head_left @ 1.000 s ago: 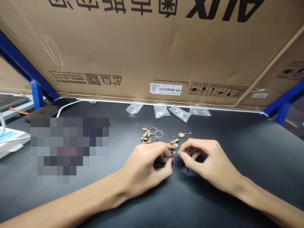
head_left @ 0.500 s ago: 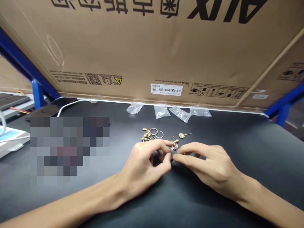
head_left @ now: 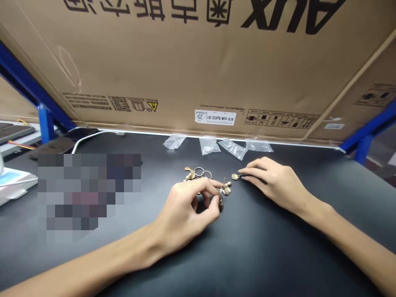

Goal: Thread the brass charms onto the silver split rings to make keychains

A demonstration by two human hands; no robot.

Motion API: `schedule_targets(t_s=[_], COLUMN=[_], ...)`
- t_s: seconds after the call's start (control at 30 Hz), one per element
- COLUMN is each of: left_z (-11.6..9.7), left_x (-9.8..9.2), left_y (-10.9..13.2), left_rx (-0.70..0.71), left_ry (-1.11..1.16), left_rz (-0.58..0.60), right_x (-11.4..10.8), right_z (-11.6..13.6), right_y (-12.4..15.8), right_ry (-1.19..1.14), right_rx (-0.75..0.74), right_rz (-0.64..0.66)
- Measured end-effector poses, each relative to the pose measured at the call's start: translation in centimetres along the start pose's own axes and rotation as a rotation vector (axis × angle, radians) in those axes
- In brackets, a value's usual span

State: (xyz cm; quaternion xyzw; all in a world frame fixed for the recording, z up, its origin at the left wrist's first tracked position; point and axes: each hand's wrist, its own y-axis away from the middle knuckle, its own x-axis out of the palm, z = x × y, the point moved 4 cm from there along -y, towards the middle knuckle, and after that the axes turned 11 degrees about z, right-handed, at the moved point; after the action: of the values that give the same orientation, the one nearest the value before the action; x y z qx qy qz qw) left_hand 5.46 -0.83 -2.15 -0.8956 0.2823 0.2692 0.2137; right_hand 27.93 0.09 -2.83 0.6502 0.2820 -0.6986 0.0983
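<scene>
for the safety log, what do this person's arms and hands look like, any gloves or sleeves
The left forearm and the right forearm are slim and bare, with no sleeves in view. The left hand and the right hand have long, thin fingers and no gloves, rings, watch or bracelet.

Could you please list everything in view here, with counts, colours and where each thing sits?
Cardboard carton: one, tan with black print, behind the table.
Plastic bags: four, clear, along the table's back edge.
Key rings: two, pale metal, mid-table.
Brass charms: several, gold-coloured, in clusters mid-table.
Spade-shaped charm: one, gold-coloured, right of the other charms.
Tabletop: one, black, under the charms.
Rack posts: two, blue, at either side.
Cable: one, white, back left.
Pixelated patch: one, grey, left of centre.
Left hand: one, bare, grip pinching a small charm.
Right hand: one, bare, fingertips beside the spade-shaped charm.
</scene>
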Motion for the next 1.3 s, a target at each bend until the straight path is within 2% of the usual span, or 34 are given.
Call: schedule_targets(t_s=[0.3, 0.63, 0.73, 0.9, 1.03, 1.3], left_z=[0.1, 0.1, 0.0, -0.1, -0.2, -0.6], left_x=[0.0, 0.1, 0.0, -0.1, -0.1, 0.5], left_y=[-0.3, -0.2, -0.2, -0.2, 0.0, 0.4], left_rx=[0.028, 0.051, 0.054, 0.057, 0.119, 0.239], left_ry=[-0.027, -0.051, -0.058, -0.075, -0.12, -0.304], left_rz=[0.011, 0.027, 0.01, 0.004, -0.01, 0.032], right_x=[0.3, 1.0, 0.5, -1.6, -2.1, -2.0], right_z=[0.8, 1.3, 1.4, 2.4, 4.6, 6.4], right_y=[-0.4, -0.7, -0.5, 0.1, 0.3, 0.4], right_ry=[0.15, 0.121, 0.112, -0.211, -0.451, -0.611], right_rx=[-0.077, -0.045, -0.043, 0.014, 0.0, 0.087], right_rz=[0.01, 0.03, -0.006, -0.126, -0.04, -0.016])
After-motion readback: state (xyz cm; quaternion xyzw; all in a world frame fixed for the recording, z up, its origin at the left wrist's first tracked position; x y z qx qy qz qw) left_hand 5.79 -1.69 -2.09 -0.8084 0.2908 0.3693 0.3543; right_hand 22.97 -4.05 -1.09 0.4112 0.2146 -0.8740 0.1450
